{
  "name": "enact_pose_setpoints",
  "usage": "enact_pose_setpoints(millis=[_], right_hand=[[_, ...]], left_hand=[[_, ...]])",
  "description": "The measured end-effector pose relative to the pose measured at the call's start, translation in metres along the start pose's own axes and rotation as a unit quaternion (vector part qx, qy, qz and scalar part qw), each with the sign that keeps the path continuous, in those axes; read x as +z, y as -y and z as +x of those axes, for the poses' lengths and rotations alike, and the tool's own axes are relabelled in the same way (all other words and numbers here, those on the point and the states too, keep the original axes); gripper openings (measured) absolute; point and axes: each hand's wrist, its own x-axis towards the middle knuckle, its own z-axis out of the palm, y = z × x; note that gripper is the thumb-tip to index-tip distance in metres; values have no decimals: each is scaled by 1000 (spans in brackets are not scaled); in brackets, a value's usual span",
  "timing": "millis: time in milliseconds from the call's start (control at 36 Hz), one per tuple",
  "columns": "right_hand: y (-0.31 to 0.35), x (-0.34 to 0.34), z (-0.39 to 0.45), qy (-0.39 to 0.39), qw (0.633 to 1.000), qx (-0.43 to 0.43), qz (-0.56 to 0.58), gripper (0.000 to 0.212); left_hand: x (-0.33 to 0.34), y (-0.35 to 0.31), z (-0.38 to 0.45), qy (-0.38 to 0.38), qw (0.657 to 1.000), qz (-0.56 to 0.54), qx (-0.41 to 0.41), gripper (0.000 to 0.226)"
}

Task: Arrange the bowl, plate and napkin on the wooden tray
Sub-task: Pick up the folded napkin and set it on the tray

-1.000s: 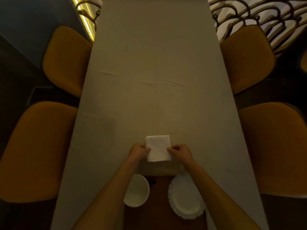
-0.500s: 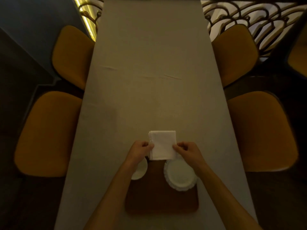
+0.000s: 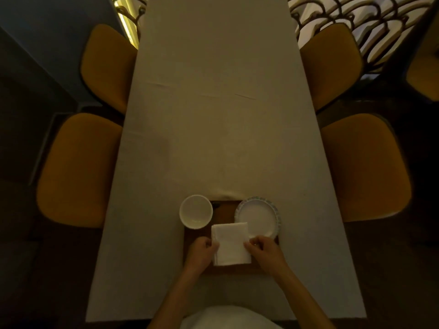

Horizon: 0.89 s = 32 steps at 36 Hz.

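A folded white napkin (image 3: pixel 231 243) lies over the near middle of the dark wooden tray (image 3: pixel 225 211). My left hand (image 3: pixel 201 254) pinches its left edge and my right hand (image 3: pixel 264 251) pinches its right edge. A white bowl (image 3: pixel 196 211) stands on the tray's far left corner, overhanging the edge. A white plate with a patterned rim (image 3: pixel 257 217) rests on the tray's far right part, and the napkin's corner overlaps it slightly. Most of the tray is hidden under these things and my hands.
The tray sits on a long table with a pale cloth (image 3: pixel 218 115). Mustard chairs stand along both sides: two on the left (image 3: pixel 78 167) and two on the right (image 3: pixel 363 167). A metal railing (image 3: pixel 356 17) is at the far right.
Both hands have drawn the napkin back from the cloth beyond the tray onto the tray, between bowl and plate. The view has shifted, so bowl and plate now appear farther from me.
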Motion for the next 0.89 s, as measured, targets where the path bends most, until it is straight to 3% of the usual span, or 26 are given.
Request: enact_pose_setpoints(millis=[222,306,528,694,889], right_hand=[[-18,28,0,5,997,49,-57,14],[-23,33,1,10,995,50,-90,25],[-28,42,5,13,992,46,-113,27],[-28,47,7,6,988,48,-145,27],[-21,46,0,-13,991,-12,-133,18]], left_hand=[[13,28,9,-3,999,21,-30,21],[16,29,12,-13,999,28,-37,29],[15,33,14,-15,996,77,-44,34],[11,36,14,-30,996,72,-37,31],[4,34,7,-36,999,30,-21,18]])
